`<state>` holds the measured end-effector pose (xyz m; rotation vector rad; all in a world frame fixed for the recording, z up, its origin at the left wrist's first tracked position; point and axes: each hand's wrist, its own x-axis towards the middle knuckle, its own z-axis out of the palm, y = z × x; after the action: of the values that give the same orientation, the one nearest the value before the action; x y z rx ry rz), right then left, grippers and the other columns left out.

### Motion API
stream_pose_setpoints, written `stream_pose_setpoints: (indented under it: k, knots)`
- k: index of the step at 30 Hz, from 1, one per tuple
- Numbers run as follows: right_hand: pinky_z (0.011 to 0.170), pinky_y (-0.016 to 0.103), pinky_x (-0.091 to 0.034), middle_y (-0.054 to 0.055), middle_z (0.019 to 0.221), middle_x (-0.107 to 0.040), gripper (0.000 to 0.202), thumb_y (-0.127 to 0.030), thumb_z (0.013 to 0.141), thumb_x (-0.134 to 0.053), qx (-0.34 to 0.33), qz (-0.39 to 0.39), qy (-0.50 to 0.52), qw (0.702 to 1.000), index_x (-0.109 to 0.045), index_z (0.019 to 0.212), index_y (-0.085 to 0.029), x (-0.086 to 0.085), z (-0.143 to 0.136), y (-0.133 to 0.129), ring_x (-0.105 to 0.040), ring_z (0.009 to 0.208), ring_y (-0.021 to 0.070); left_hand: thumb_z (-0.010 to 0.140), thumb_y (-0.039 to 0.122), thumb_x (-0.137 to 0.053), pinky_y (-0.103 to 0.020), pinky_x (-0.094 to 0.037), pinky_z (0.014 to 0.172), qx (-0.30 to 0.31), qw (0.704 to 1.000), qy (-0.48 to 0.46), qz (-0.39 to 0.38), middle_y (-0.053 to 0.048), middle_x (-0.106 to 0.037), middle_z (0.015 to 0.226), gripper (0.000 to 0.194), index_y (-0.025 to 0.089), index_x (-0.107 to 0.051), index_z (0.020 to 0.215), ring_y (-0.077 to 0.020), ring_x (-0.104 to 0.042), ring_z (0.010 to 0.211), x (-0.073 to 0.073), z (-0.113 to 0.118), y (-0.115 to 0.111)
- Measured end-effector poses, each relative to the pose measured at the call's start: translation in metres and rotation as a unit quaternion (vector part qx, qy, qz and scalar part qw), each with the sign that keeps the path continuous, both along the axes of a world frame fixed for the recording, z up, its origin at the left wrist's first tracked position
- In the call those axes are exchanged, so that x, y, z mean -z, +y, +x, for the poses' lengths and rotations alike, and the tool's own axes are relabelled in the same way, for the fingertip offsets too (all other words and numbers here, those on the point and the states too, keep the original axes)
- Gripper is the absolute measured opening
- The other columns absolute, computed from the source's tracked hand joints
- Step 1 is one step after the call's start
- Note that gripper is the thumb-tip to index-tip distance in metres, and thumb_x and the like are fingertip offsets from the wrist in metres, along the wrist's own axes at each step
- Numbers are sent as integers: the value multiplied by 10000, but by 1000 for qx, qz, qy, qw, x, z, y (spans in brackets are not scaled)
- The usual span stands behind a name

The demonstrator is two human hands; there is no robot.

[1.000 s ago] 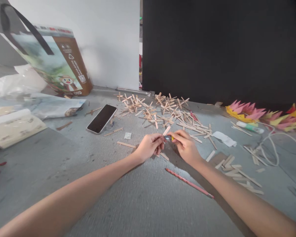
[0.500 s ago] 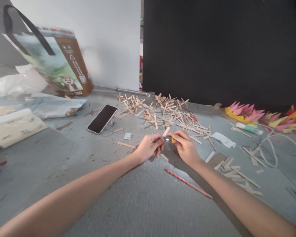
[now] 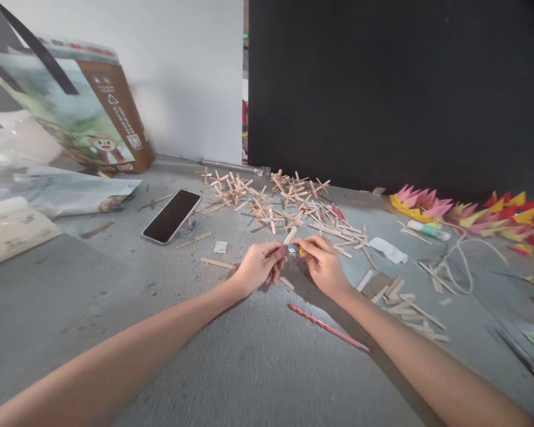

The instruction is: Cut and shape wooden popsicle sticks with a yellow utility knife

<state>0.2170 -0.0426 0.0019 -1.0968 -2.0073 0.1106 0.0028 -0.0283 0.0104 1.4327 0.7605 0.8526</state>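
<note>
My left hand (image 3: pixel 261 265) pinches a wooden craft stick (image 3: pixel 290 236), whose pale end points up and away from me. In my right hand (image 3: pixel 327 267) is a small yellow-handled knife (image 3: pixel 301 249), mostly hidden by the fingers. Its shiny blade lies against or very near the stick at my left fingertips; exact contact is hard to see. Below the hands, one loose stick (image 3: pixel 286 283) rests on the grey table, and another stick (image 3: pixel 218 263) lies left of my left hand. A red pencil (image 3: pixel 329 328) lies nearer to me.
Beyond the hands spreads a pile of crossed sticks (image 3: pixel 260 207). A phone (image 3: pixel 172 217) and a small paper square (image 3: pixel 221 247) lie left. At right are more sticks (image 3: pixel 412 308), crumpled tissue (image 3: pixel 388 250), a white cable (image 3: pixel 469 273) and folded-paper pieces (image 3: pixel 420 203). A printed bag (image 3: pixel 71 112) stands back left.
The whole scene has shifted left as my view turned right, showing more at the right edge. Both hands keep their hold on the stick and knife, with the blade tilted slightly differently.
</note>
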Motion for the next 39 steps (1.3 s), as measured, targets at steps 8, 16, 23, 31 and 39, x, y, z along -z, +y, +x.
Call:
stream_pose_setpoints:
  k: [8, 16, 23, 31, 39]
  knots:
    - [876, 395, -464, 55, 952, -644, 343, -226, 1061, -487, -35, -19, 27, 999, -710, 1309, -307, -1, 1, 1, -590, 948, 238, 967, 540, -585, -169, -329, 377, 14, 998, -46, -30, 45, -561, 669, 402, 168, -556, 816, -45, -525, 394, 0, 1, -1]
    - [886, 404, -461, 56, 950, -646, 367, -202, 1058, -480, -33, -31, 26, 999, -718, 1312, -319, -2, 1, 0, -582, 936, 238, 967, 567, -571, -172, -309, 403, 14, 1000, -1, 1, 46, -541, 626, 450, 168, -544, 760, -39, -482, 389, 1, -1, 0]
    - [903, 411, -472, 61, 959, -650, 359, -236, 1059, -477, -30, -47, 25, 998, -715, 1315, -318, -1, 1, 2, -593, 960, 249, 960, 572, -578, -182, -314, 398, 16, 1000, -18, -19, 43, -580, 682, 417, 172, -562, 840, -41, -494, 391, 1, -1, 1]
    - [874, 381, -476, 52, 944, -639, 336, -265, 1066, -476, -33, -39, 26, 998, -720, 1295, -301, -4, 0, 1, -593, 929, 234, 944, 600, -606, -171, -299, 401, 23, 997, -52, -45, 43, -568, 685, 441, 159, -601, 916, -37, -476, 423, 2, 0, 1]
    - [879, 383, -472, 53, 946, -639, 344, -281, 1072, -467, -40, -55, 29, 997, -716, 1308, -313, -7, 0, 0, -596, 929, 237, 934, 596, -624, -168, -298, 406, 28, 996, -60, -59, 50, -555, 670, 435, 162, -608, 930, -35, -464, 416, 0, 0, 0]
